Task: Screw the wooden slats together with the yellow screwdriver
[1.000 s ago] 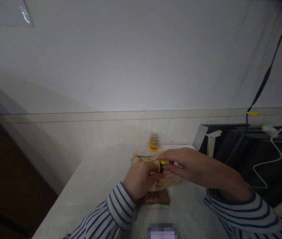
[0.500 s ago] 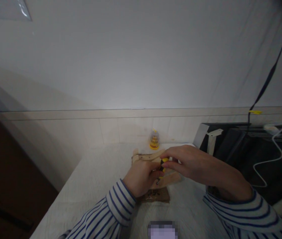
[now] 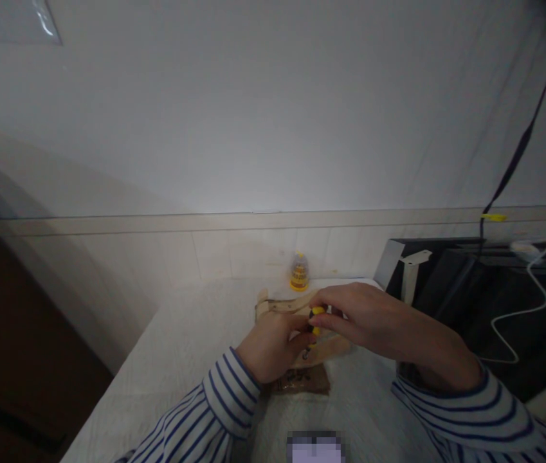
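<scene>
A small yellow-and-black screwdriver stands roughly upright between my two hands. My right hand pinches its yellow top end between thumb and fingertips. Lower down, the fingers of my left hand close around its dark middle. Beneath them lie light wooden pieces, joined into some kind of frame, with small dark fittings on them. The screwdriver's tip is too small to make out. A brown printed packet lies in front of the wood, partly hidden by my left hand.
A clear, yellow-based cone-shaped container stands at the table's back, by the wall. Black panels with a white cable lean on the right. A blurred-out phone-like object lies at the table's near edge.
Both hands stay at nearly the same spot, with the screwdriver still between them. My right wrist and forearm have shifted slightly to the left.
</scene>
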Action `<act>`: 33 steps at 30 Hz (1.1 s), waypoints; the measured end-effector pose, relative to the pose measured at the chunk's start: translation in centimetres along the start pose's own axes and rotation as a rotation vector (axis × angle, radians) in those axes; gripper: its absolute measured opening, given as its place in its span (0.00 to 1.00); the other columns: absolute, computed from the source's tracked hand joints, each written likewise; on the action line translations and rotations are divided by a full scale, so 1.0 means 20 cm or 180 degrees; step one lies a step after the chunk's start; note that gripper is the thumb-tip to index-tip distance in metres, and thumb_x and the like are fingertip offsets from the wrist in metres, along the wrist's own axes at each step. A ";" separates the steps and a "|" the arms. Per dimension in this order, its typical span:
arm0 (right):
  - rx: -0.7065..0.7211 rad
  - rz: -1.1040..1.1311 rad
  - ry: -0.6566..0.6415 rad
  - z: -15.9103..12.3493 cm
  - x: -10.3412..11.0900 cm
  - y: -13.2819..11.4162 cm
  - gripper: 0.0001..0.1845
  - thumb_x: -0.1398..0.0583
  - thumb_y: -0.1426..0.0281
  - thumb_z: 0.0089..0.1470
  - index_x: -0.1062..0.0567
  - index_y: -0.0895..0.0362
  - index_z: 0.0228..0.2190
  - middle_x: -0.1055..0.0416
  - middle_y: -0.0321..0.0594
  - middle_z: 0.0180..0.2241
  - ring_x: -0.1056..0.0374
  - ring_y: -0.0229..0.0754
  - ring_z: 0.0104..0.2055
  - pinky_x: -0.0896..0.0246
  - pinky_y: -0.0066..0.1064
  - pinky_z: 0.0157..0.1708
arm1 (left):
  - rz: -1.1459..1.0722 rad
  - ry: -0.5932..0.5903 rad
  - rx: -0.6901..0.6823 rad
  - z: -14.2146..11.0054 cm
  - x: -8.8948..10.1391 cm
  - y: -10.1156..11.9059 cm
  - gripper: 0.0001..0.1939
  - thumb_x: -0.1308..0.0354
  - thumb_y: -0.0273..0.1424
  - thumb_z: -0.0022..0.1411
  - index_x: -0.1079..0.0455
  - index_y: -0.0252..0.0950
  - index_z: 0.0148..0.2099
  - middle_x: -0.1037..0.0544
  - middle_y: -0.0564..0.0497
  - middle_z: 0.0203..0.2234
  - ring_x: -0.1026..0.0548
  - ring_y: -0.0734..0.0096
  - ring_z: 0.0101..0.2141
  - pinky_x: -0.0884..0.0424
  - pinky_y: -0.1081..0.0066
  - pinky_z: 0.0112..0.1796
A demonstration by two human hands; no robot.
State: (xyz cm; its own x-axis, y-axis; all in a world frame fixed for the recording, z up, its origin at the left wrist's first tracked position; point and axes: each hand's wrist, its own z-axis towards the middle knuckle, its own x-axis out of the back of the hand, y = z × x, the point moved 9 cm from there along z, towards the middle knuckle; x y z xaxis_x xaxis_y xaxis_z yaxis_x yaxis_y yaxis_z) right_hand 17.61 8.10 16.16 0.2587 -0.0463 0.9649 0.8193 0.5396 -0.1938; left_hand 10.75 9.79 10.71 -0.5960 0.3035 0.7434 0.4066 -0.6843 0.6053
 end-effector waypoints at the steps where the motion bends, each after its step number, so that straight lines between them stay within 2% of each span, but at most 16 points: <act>1: -0.0008 -0.0009 -0.0016 0.00 0.00 0.00 0.11 0.46 0.65 0.56 0.27 0.57 0.30 0.30 0.38 0.27 0.36 0.39 0.29 0.50 0.30 0.27 | -0.0076 0.0015 0.0077 0.00 0.00 -0.01 0.10 0.47 0.29 0.60 0.27 0.37 0.41 0.23 0.49 0.37 0.27 0.64 0.40 0.34 0.69 0.42; 7: -0.0126 0.0012 -0.0064 0.01 0.00 -0.01 0.11 0.46 0.65 0.56 0.26 0.58 0.33 0.29 0.40 0.27 0.35 0.41 0.29 0.48 0.31 0.27 | -0.0675 0.0264 0.0495 0.00 0.00 -0.06 0.07 0.43 0.30 0.56 0.27 0.35 0.38 0.22 0.52 0.32 0.25 0.68 0.34 0.33 0.73 0.35; 9: -0.0034 0.0101 -0.0058 0.00 0.00 -0.01 0.13 0.46 0.65 0.56 0.26 0.58 0.38 0.28 0.40 0.29 0.34 0.41 0.30 0.46 0.31 0.28 | -0.0857 0.0339 0.0562 0.01 -0.01 -0.08 0.06 0.42 0.30 0.54 0.28 0.35 0.36 0.22 0.52 0.30 0.26 0.69 0.33 0.33 0.74 0.34; 11: 0.0085 0.0284 -0.0007 -0.01 0.01 -0.02 0.17 0.46 0.65 0.56 0.30 0.58 0.46 0.27 0.40 0.30 0.34 0.40 0.31 0.44 0.31 0.29 | -0.0938 0.0468 0.0672 0.00 0.00 -0.10 0.05 0.40 0.29 0.52 0.29 0.34 0.33 0.23 0.52 0.28 0.26 0.69 0.31 0.33 0.75 0.32; 13: 0.0180 0.0451 0.0078 -0.01 0.03 -0.01 0.20 0.46 0.66 0.56 0.33 0.58 0.50 0.27 0.40 0.32 0.34 0.39 0.31 0.43 0.30 0.29 | -0.1007 0.0534 0.0732 0.00 0.00 -0.12 0.06 0.39 0.29 0.51 0.30 0.33 0.32 0.24 0.52 0.27 0.27 0.70 0.30 0.34 0.75 0.31; 19: 0.0573 0.0817 -0.0072 0.00 0.01 -0.05 0.14 0.48 0.74 0.56 0.25 0.55 0.40 0.26 0.38 0.33 0.33 0.38 0.36 0.42 0.28 0.34 | -0.0897 0.0454 0.0792 0.00 0.00 -0.14 0.07 0.39 0.32 0.51 0.30 0.33 0.29 0.27 0.53 0.23 0.30 0.72 0.27 0.36 0.76 0.29; 22: 0.0426 0.0805 -0.0058 0.02 0.01 -0.03 0.13 0.47 0.74 0.55 0.24 0.55 0.38 0.25 0.39 0.35 0.32 0.39 0.35 0.43 0.28 0.34 | -0.0718 0.0320 0.0754 0.01 -0.01 -0.13 0.08 0.41 0.32 0.53 0.29 0.32 0.27 0.29 0.54 0.21 0.32 0.73 0.25 0.39 0.77 0.27; 25: 0.0281 0.0715 -0.0044 0.02 0.01 -0.01 0.13 0.47 0.73 0.55 0.24 0.56 0.38 0.25 0.39 0.34 0.33 0.38 0.33 0.43 0.28 0.32 | -0.0618 0.0157 0.0619 0.01 -0.02 -0.11 0.09 0.44 0.32 0.56 0.27 0.32 0.30 0.29 0.54 0.21 0.33 0.74 0.25 0.40 0.77 0.26; 30: 0.0141 0.0537 -0.0027 0.02 0.01 0.01 0.11 0.46 0.69 0.55 0.25 0.56 0.38 0.27 0.38 0.29 0.35 0.38 0.30 0.45 0.28 0.28 | -0.0499 -0.0025 0.0385 0.01 -0.03 -0.08 0.10 0.47 0.31 0.59 0.25 0.34 0.37 0.25 0.52 0.26 0.30 0.71 0.30 0.38 0.76 0.30; 33: 0.0103 0.0478 -0.0046 0.02 0.00 0.03 0.11 0.46 0.67 0.55 0.25 0.57 0.36 0.28 0.38 0.28 0.36 0.38 0.29 0.46 0.28 0.27 | -0.0463 -0.0026 0.0308 0.01 -0.02 -0.07 0.10 0.48 0.31 0.60 0.26 0.34 0.38 0.25 0.52 0.28 0.30 0.70 0.30 0.38 0.75 0.31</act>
State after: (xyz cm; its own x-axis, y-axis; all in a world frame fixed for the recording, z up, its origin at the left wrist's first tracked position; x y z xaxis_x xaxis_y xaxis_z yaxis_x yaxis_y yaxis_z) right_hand 17.87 8.82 16.12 0.3694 0.0491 0.9280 0.7550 0.5664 -0.3305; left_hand 10.58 10.70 9.60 -0.6478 0.4003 0.6481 0.3815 -0.5659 0.7309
